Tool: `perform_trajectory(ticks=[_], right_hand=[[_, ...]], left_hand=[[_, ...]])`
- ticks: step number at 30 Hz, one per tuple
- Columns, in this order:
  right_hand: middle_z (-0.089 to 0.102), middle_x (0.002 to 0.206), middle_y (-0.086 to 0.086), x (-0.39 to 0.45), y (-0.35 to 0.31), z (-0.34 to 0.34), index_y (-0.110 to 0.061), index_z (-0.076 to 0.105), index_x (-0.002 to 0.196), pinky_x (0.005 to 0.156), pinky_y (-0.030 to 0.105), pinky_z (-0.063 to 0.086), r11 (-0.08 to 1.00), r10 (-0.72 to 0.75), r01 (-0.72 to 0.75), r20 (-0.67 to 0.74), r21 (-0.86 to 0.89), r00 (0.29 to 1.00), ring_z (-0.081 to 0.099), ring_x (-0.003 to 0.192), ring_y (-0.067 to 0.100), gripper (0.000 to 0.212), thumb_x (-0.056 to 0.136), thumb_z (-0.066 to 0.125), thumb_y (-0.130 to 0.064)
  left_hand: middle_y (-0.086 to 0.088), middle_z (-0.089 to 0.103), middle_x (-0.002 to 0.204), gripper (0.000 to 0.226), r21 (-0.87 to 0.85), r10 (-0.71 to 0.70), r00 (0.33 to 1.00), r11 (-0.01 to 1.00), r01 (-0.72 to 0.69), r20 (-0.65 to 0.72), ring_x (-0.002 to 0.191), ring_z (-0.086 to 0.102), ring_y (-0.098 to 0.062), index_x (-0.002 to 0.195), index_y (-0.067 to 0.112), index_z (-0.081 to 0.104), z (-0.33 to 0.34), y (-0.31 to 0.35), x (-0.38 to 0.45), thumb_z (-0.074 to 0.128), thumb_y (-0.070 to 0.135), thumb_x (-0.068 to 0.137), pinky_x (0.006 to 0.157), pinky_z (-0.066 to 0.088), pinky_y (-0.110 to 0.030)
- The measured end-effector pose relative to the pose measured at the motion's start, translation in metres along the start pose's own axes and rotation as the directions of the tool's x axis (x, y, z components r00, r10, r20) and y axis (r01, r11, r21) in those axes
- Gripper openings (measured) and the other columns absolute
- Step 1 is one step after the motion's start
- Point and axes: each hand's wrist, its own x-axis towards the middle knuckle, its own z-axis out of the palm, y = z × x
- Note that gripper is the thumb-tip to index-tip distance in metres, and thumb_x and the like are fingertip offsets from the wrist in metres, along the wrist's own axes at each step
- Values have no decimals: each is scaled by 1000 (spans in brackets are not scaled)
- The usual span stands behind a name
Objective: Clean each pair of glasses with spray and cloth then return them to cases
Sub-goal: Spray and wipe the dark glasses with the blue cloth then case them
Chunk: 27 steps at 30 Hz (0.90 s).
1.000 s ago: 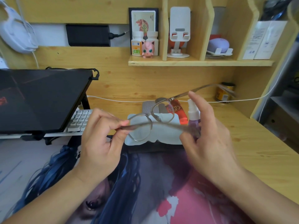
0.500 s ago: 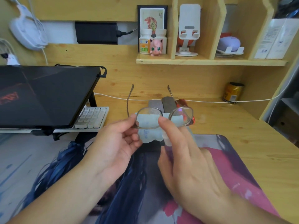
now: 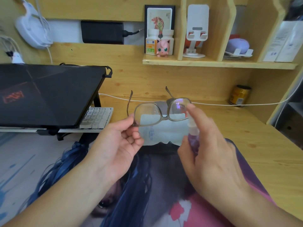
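Observation:
My left hand (image 3: 119, 145) pinches the left rim of a pair of grey-framed glasses (image 3: 161, 110), held up over the desk with both temples pointing away from me. Droplets speckle the left lens. My right hand (image 3: 208, 154) grips a small purple spray bottle (image 3: 194, 138) with a white nozzle, its forefinger raised on top of the pump just right of the right lens. A pale cleaning cloth (image 3: 165, 131) lies flat on the desk behind the glasses. A grey case (image 3: 164, 103) shows partly behind the lenses.
A black laptop (image 3: 49, 95) on a stand and a white keyboard (image 3: 96, 117) sit at left. A printed desk mat (image 3: 147, 185) covers the near desk. A yellow tin (image 3: 240, 95) stands at back right, and a white cable (image 3: 229, 104) crosses the desk. Shelves with bottles sit above.
The glasses were turned to face me with temples pointing away. My right hand left the frame and now holds the purple spray bottle by the right lens; droplets appear on the left lens.

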Motion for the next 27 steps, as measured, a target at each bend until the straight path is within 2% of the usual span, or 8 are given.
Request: perform_trajectory(ticks=[4,11,15,19,21,23,24,27], right_hand=[[53,91,-12,3,15,-4,-50,18,145,54,45,52,989,142,-143,17,48,990,50,70,19,83,89,68,-15],[56,90,-10,6,18,-3,-47,30,136,61,43,53,991,129,-129,3,34,992,59,70,21,71,88,67,-9],[56,88,-12,2,17,-2,-41,33,136,58,38,51,992,122,-121,-17,39,992,57,75,16,69,86,68,-8],[57,90,-12,6,17,-2,-52,19,139,61,37,48,991,126,-125,-16,36,992,59,74,16,79,89,66,-12],[57,87,-19,6,21,-1,-55,11,141,62,33,45,988,142,-143,17,60,990,58,75,6,83,90,63,-15],[58,84,-19,8,30,-1,-54,11,145,61,20,42,969,198,-197,9,151,980,57,73,-1,83,90,61,-18],[59,86,-17,11,36,-1,-52,15,146,60,19,43,941,249,-240,-7,239,969,58,70,4,79,91,60,-18],[59,83,0,26,63,-6,-42,37,134,57,34,49,757,451,-397,25,520,892,60,64,16,48,99,56,-16]], left_hand=[[-2,55,70,6,-38,0,1000,999,0,-11,50,45,-9,92,7,69,-2,4,2,64,11,94,45,44,-20],[-2,56,69,10,-46,3,1000,999,-3,-8,51,44,-9,87,8,70,-1,5,4,62,11,94,44,43,-19],[-2,57,69,8,-44,1,1000,999,-1,-1,52,44,-9,90,8,69,-1,4,3,63,11,93,45,43,-19],[-2,56,69,8,-32,1,1000,999,-1,3,52,44,-8,88,8,69,-1,4,3,63,11,93,45,43,-19],[-2,55,69,8,-31,3,1000,1000,-2,7,52,44,-8,88,8,69,-1,4,3,63,11,93,44,43,-19],[-2,55,69,9,-26,8,1000,1000,-8,11,52,44,-8,87,8,69,-1,4,3,63,11,93,44,43,-19],[-2,55,69,10,-17,13,1000,1000,-13,14,52,44,-8,86,8,69,-1,4,3,63,11,93,45,43,-19],[-2,54,68,17,23,34,999,999,-35,23,51,44,-9,80,9,69,-2,1,4,62,12,95,45,43,-19]])
